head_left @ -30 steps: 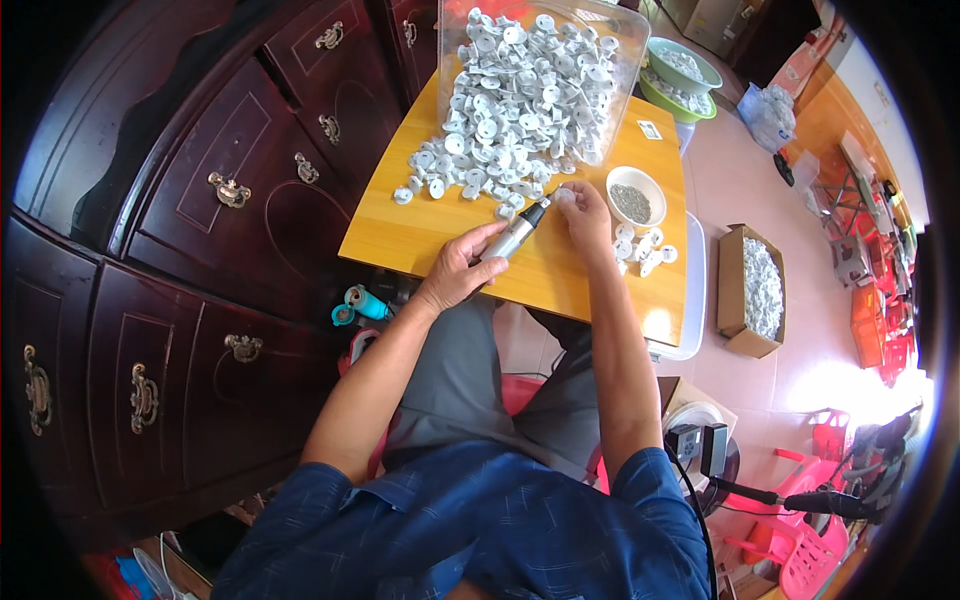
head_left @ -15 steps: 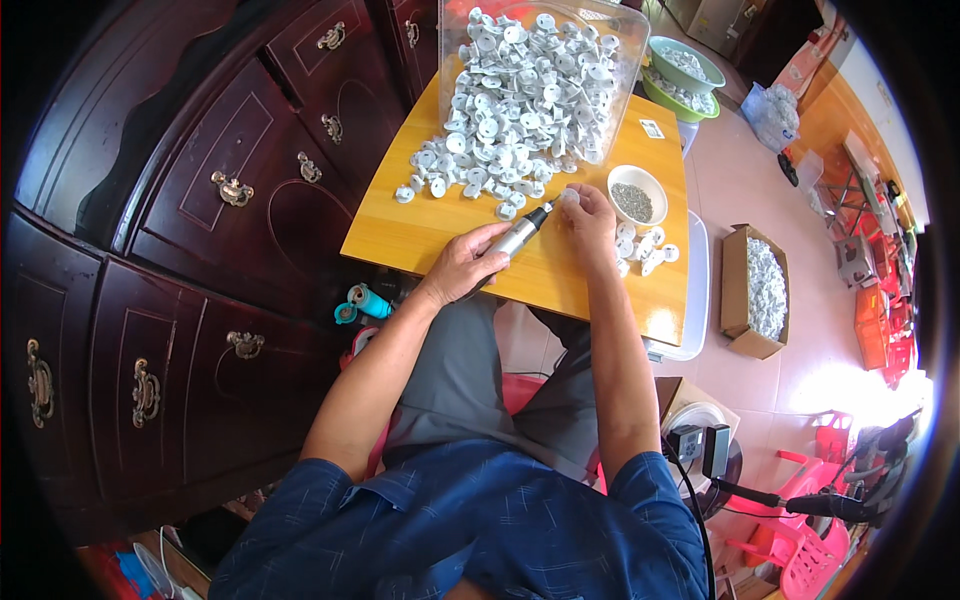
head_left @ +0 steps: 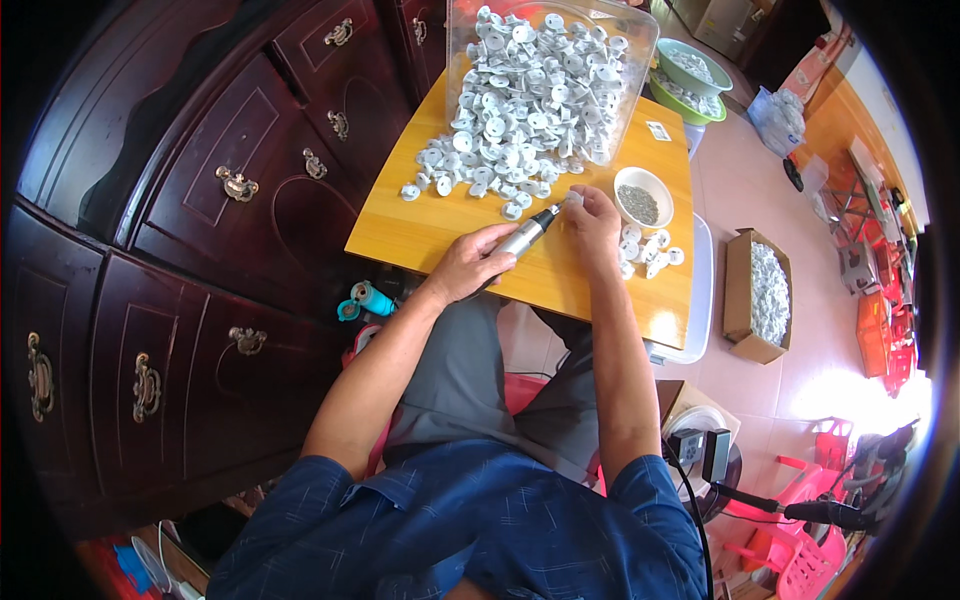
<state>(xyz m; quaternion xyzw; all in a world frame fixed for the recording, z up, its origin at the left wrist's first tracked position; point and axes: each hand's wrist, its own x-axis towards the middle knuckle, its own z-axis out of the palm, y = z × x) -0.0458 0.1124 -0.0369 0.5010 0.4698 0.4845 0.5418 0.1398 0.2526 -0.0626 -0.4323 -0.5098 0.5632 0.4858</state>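
Note:
A silver and black electric screwdriver (head_left: 524,236) lies in the grip of my left hand (head_left: 467,265), its tip aimed up and to the right. That tip meets or nearly meets a small white plastic part (head_left: 574,198), pinched between the fingers of my right hand (head_left: 597,225). Right of this hand stands a white bowl (head_left: 663,212) holding small metal screws (head_left: 636,203). Just below the bowl lie several loose white parts (head_left: 650,255). Beyond both hands, a large heap of similar parts (head_left: 530,120) spills from a tipped clear plastic bin (head_left: 630,115) onto the wooden table (head_left: 420,225).
Dark wooden drawers (head_left: 220,250) line the left side. On the floor at right sits a cardboard box (head_left: 740,290) of white parts. Stacked basins (head_left: 690,75) stand behind the table. Pink plastic chairs (head_left: 810,560) are at lower right, and a turquoise bottle (head_left: 372,300) is below the table's left edge.
The whole view has shifted slightly, so the table and its contents sit a little further right. Both hands keep the same hold on the screwdriver and the white part.

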